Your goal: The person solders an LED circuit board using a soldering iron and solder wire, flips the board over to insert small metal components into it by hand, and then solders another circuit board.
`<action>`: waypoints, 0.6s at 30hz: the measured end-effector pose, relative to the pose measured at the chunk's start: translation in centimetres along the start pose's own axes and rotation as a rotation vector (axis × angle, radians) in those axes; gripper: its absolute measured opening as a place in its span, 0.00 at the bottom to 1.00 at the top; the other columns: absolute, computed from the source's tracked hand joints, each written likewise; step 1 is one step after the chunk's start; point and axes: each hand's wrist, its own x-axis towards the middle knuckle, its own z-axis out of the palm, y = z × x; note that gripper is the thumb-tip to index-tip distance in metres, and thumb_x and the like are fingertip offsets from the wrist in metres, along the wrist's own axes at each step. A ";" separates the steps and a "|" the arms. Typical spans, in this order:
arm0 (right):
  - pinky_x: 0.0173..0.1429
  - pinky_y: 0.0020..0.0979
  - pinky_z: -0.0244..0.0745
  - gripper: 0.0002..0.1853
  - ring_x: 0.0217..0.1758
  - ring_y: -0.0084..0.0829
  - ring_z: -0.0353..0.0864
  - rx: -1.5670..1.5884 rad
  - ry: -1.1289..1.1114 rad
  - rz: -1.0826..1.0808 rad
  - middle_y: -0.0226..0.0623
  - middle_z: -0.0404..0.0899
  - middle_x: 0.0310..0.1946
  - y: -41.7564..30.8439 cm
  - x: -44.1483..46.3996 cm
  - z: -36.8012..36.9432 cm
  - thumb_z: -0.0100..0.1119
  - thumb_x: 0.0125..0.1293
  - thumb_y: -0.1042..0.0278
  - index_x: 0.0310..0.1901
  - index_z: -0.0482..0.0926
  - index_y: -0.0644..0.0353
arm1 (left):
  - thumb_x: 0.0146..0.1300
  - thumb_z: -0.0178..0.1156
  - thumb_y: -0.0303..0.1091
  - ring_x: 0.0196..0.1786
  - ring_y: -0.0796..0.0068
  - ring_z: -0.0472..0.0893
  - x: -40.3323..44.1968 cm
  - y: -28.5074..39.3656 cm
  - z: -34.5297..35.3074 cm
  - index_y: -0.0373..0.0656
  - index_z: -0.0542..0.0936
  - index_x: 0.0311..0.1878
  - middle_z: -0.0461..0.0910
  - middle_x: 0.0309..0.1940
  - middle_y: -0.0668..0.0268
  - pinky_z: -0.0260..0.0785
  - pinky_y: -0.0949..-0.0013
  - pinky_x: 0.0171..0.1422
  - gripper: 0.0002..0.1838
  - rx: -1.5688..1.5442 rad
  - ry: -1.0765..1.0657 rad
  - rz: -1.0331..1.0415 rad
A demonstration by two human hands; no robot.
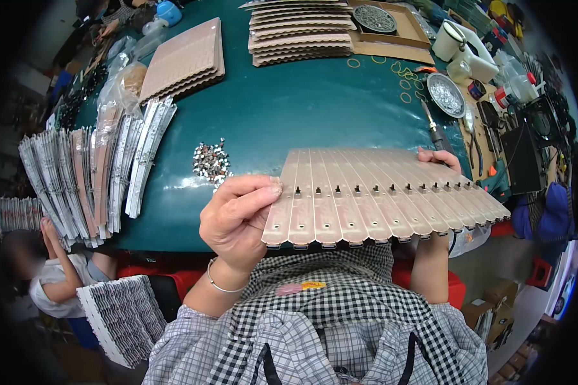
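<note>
A pale panel of joined strips (347, 212), with a row of small black parts across it and metal pieces along its near edge, is held tilted above the green table. My left hand (241, 215) pinches its left edge between thumb and fingers. At the far right edge my right hand (440, 158) grips the panel; its fingertips show over the top and the rest is hidden behind it. A pile of small shiny metal pieces (212, 160) lies on the table beyond my left hand.
Stacked panels (185, 58) and a taller stack (298, 32) stand at the back. Bundled strips (83, 179) line the left. A soldering iron (435, 131), rubber bands (405, 85) and a metal dish (446, 95) are right. Another person (61, 276) sits at lower left.
</note>
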 end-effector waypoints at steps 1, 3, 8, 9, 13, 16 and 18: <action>0.71 0.41 0.63 0.22 0.57 0.35 0.74 0.020 0.022 0.028 0.44 0.77 0.48 0.0 0.0 0.1 0.58 0.66 0.57 0.55 0.69 0.63 | 0.54 0.72 0.30 0.39 0.68 0.82 0.0 0.0 0.0 0.38 0.82 0.42 0.82 0.38 0.53 0.75 0.73 0.42 0.14 0.007 0.004 0.012; 0.71 0.41 0.62 0.22 0.58 0.34 0.74 -0.026 0.017 0.007 0.43 0.77 0.48 0.5 -0.1 -0.1 0.58 0.66 0.57 0.55 0.69 0.63 | 0.53 0.70 0.23 0.37 0.71 0.82 0.3 -0.1 0.2 0.38 0.83 0.41 0.82 0.39 0.54 0.75 0.75 0.38 0.12 -0.011 0.021 0.038; 0.72 0.41 0.62 0.22 0.58 0.34 0.73 0.047 0.016 0.013 0.42 0.77 0.48 0.8 -0.2 -0.1 0.59 0.65 0.57 0.55 0.69 0.62 | 0.54 0.69 0.17 0.35 0.76 0.82 -0.3 0.0 0.3 0.36 0.83 0.42 0.83 0.40 0.54 0.74 0.79 0.34 0.12 -0.087 0.047 -0.005; 0.72 0.41 0.62 0.23 0.58 0.34 0.73 0.005 0.009 -0.006 0.42 0.77 0.48 0.9 -0.2 -0.2 0.59 0.65 0.57 0.55 0.69 0.62 | 0.54 0.69 0.17 0.35 0.77 0.81 -0.6 0.2 0.4 0.36 0.82 0.41 0.83 0.41 0.54 0.73 0.80 0.32 0.11 -0.186 0.093 -0.103; 0.70 0.40 0.64 0.23 0.57 0.33 0.73 0.000 0.010 -0.028 0.42 0.77 0.48 0.8 -0.2 -0.1 0.58 0.65 0.56 0.55 0.69 0.62 | 0.56 0.68 0.19 0.32 0.81 0.79 -0.5 0.8 1.1 0.36 0.82 0.39 0.83 0.41 0.53 0.67 0.82 0.28 0.08 -0.324 0.192 -0.215; 0.66 0.37 0.66 0.23 0.55 0.32 0.74 0.005 -0.017 -0.053 0.42 0.78 0.47 0.3 0.1 0.2 0.57 0.65 0.54 0.54 0.71 0.62 | 0.57 0.67 0.21 0.29 0.82 0.76 -0.5 -0.1 -0.2 0.38 0.82 0.39 0.83 0.40 0.53 0.63 0.83 0.27 0.07 -0.120 0.053 -0.053; 0.62 0.34 0.69 0.22 0.52 0.31 0.76 -0.047 0.033 -0.051 0.41 0.78 0.45 -0.1 0.2 0.6 0.57 0.65 0.54 0.52 0.72 0.63 | 0.60 0.66 0.38 0.39 0.65 0.79 -0.9 0.0 -0.6 0.37 0.77 0.43 0.80 0.39 0.51 0.74 0.68 0.44 0.15 0.023 -0.019 -0.059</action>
